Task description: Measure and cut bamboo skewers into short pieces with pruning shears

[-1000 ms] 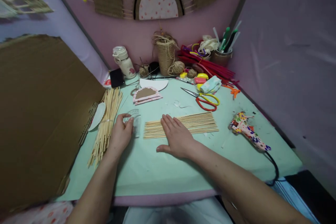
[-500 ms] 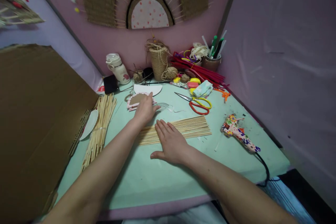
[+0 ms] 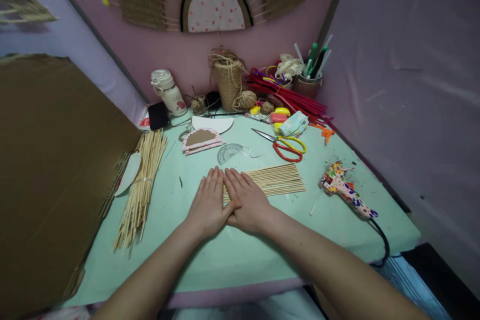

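A row of thin bamboo sticks (image 3: 279,179) lies side by side on the green tablecloth. My right hand (image 3: 245,200) rests flat over them, fingers stretched out. Beside it my left hand (image 3: 210,202) is also flat, at the left end of the row, its thumb touching my right hand. The hands cover the left part of the sticks. Just beyond my fingertips lie a clear protractor (image 3: 229,152) and a half-round cardboard piece (image 3: 202,137) with a pink-and-white border.
Scissors (image 3: 287,149) and a floral glue gun (image 3: 347,190) lie to the right. A tied bundle of sticks (image 3: 140,185) lies left, by a large cardboard sheet (image 3: 56,170). Along the back stand a bottle (image 3: 170,95), a twine spool (image 3: 228,82) and a pot of pens (image 3: 309,82).
My left hand has come back from the half-round piece and protractor, down beside my right hand. The protractor now shows whole. My right hand remains on the sticks.
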`<state>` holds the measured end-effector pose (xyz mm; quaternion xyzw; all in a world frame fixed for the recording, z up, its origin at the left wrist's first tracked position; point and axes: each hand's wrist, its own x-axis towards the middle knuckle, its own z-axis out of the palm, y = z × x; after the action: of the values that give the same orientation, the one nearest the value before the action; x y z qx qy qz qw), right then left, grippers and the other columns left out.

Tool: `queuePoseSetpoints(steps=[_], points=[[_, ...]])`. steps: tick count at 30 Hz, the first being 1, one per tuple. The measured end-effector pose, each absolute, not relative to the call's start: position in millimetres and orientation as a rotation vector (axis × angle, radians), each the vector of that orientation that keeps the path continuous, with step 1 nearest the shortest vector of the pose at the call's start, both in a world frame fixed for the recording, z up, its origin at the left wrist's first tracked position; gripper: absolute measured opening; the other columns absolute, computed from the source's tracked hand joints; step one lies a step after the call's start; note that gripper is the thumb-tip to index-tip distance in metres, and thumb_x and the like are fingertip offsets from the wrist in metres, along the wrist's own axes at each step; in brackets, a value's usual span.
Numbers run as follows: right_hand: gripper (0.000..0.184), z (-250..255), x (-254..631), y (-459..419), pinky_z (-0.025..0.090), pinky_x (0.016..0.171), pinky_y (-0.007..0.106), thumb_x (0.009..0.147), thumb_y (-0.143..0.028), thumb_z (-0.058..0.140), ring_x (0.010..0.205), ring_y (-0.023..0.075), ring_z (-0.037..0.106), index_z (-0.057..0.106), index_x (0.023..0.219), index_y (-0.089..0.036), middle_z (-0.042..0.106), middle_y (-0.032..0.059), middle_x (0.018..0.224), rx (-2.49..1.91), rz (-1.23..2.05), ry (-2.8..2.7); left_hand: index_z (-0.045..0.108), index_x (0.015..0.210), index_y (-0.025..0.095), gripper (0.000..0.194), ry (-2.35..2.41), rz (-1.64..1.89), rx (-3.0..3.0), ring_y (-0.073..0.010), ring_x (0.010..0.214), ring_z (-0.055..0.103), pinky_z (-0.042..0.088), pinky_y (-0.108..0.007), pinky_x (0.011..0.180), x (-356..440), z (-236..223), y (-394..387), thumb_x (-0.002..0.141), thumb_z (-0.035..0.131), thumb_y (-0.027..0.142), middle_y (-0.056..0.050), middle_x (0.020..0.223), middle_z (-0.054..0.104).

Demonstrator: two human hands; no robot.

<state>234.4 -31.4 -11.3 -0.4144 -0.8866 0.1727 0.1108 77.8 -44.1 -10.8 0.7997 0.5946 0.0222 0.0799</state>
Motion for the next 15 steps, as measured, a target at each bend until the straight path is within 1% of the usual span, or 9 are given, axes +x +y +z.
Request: queuePoseSetpoints(steps=[7, 15], points=[[0.088, -8.6, 235.2, -31.7, 0.008, 0.12, 0.042, 0.081, -0.052, 0.047, 0.148, 0.0271, 0.01, 0.025, 0.149, -0.001, 0.018, 0.0162, 0.158, -1.238, 0.494, -2.646, 0.022, 0.149, 0.004, 0.082, 1.801, 0.067, 2.402, -0.0275, 0.147, 0.012, 0.016, -0.046, 0.118, 79.6, -10.1, -46.0, 0.091, 0.031, 0.06, -0.019, 0.158, 0.018], [0.092, -4.0, 235.9, -32.6, 0.01, 0.119, 0.044, 0.082, -0.06, 0.044, 0.147, 0.0275, 0.011, 0.024, 0.149, -0.001, 0.015, 0.0163, 0.158, -1.267, 0.477, -2.654, 0.024, 0.149, 0.005, 0.08, 1.812, 0.062, 2.407, -0.0275, 0.147, 0.014, 0.016, -0.045, 0.118, 80.8, -9.7, -45.2, 0.091, 0.031, 0.059, -0.019, 0.158, 0.018]])
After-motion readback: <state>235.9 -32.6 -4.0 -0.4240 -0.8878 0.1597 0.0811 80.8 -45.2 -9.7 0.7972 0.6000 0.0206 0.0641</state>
